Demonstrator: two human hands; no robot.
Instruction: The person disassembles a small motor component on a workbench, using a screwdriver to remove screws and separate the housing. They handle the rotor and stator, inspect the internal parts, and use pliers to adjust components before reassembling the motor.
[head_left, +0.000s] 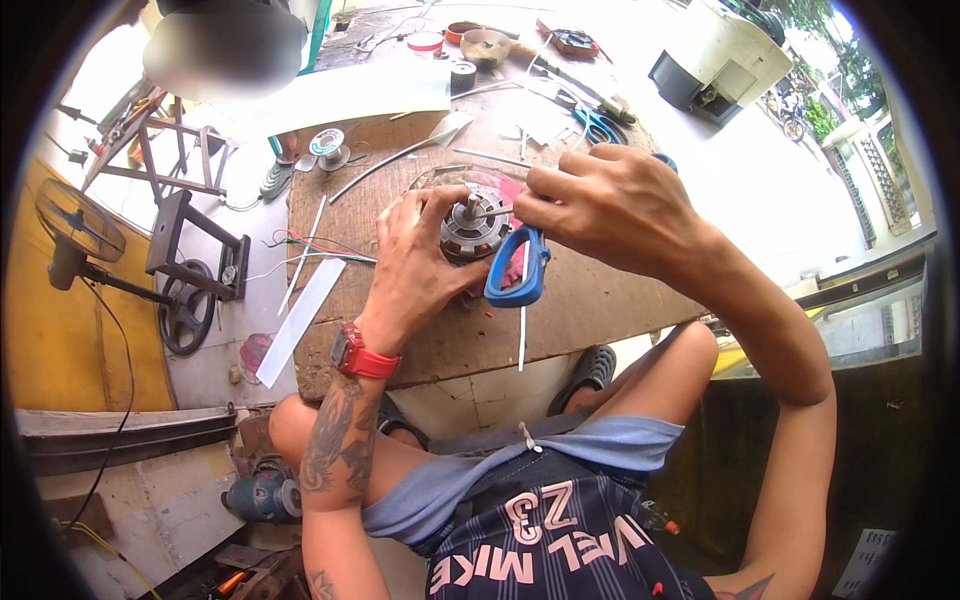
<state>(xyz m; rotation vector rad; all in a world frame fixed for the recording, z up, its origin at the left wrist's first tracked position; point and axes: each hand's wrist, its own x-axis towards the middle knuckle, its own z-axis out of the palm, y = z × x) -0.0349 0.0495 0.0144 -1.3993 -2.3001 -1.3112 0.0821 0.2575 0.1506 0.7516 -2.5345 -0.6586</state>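
Observation:
A round metal electric motor [476, 236] with a shaft standing up from its middle rests on the wooden table in front of me. My left hand [425, 240], a red watch at its wrist, grips the motor's left side with the fingers curled over its rim. In my right hand [605, 205], closed in a fist, is a pair of blue-handled scissors [518, 270]. One handle loop hangs below the fist, beside the motor. A thin metal piece runs from the fist to the shaft; whether it is a blade I cannot tell. Pinkish-red material lies partly hidden behind the motor.
Coloured wires [315, 243], a white strip [300, 322] and a solder spool [328, 148] lie left on the table. Farther back are blue-handled scissors [598, 125], a black tape roll [462, 74] and a bowl [486, 46]. A fan [75, 235] stands at left.

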